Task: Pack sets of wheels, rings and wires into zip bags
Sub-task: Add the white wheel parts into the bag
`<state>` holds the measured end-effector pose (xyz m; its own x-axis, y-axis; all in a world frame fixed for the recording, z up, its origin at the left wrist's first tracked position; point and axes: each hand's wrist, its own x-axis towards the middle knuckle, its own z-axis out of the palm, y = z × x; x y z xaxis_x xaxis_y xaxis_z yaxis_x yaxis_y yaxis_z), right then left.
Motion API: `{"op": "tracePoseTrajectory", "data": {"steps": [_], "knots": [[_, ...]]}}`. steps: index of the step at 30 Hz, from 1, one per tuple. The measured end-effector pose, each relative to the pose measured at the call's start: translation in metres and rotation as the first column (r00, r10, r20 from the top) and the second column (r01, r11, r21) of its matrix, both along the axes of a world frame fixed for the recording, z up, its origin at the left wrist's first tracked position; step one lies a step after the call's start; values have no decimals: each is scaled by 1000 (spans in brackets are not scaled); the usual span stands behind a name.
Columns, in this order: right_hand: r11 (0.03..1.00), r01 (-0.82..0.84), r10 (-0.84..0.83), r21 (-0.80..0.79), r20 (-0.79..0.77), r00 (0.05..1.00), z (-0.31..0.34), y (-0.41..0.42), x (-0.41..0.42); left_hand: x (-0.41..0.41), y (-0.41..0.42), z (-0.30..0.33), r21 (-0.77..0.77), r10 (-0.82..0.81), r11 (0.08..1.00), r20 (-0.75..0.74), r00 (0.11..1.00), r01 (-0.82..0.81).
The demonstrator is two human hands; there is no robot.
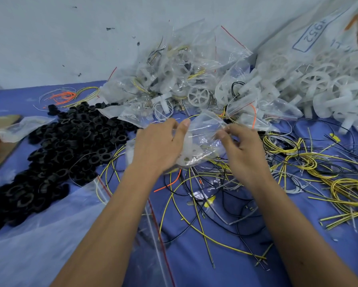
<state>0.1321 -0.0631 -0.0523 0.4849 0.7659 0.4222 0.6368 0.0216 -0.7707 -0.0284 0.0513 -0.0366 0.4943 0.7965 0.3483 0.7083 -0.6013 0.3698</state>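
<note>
My left hand (157, 143) and my right hand (241, 148) both grip a clear zip bag (203, 134) at the middle of the blue table. A white plastic wheel (189, 153) and some wire show through the bag. Black rings (55, 150) lie heaped to the left. Loose yellow and black wires (196, 204) spread under and to the right of my hands. Loose white wheels (323, 88) are piled at the back right. Filled zip bags (180, 77) are heaped behind my hands.
A stack of empty zip bags (49, 228) with red strips lies at the front left. Coiled yellow wires (348, 189) sit at the right. Orange wires (63, 96) lie at the back left. A brown cardboard piece (2, 146) is at the left edge. A large printed sack (310, 32) leans at the back right.
</note>
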Motion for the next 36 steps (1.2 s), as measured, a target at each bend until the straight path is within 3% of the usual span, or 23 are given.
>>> {"op": "tracePoseTrajectory", "data": {"steps": [2, 4, 7, 9, 12, 17, 20, 22, 24, 27, 31, 34, 36], "knots": [[998, -45, 50, 41, -129, 990, 0, 0, -1, 0, 1, 3, -89, 28, 996, 81, 996, -21], [997, -68, 74, 36, -202, 977, -1, 1, -1, -2, 7, 6, -234, 24, 972, 72, 997, -6], [998, -57, 48, -42, -184, 982, -6, 3, 3, -8, 14, 8, -569, 6, 821, 85, 996, 44], [995, -33, 17, -90, -171, 985, -9, 3, 4, -14, 15, 7, -685, -24, 725, 90, 996, 80], [992, -8, -9, -123, -132, 991, -11, 4, 6, -14, 15, 3, -649, -72, 749, 123, 990, 135], [999, 27, -32, -28, -157, 987, -8, 4, 7, -10, 11, 1, -582, -160, 729, 367, 916, 361], [998, 24, -5, 58, -312, 950, -4, 2, 5, -14, 10, 6, -576, -95, 700, 510, 855, 421], [989, -29, 104, 145, -546, 831, 0, 1, 3, -15, 10, 9, -522, -76, 745, 553, 830, 415], [978, -110, 204, 175, -730, 652, 4, 0, 1, -13, 10, 12, -475, -58, 787, 579, 814, 394], [938, -303, 303, 170, -829, 470, 6, -1, 2, -10, 11, 20, -486, 8, 794, 609, 793, 365], [926, -302, 355, 226, -794, 494, 11, -5, 4, -4, 7, 30, -592, 167, 738, 625, 763, 324], [936, -233, 350, 264, -771, 532, 13, -7, 11, 0, 3, 34, -665, 231, 638, 646, 727, 388], [962, -207, 267, 178, -768, 582, 10, -7, 14, -4, 0, 32, -725, 191, 524, 611, 768, 447]]}}
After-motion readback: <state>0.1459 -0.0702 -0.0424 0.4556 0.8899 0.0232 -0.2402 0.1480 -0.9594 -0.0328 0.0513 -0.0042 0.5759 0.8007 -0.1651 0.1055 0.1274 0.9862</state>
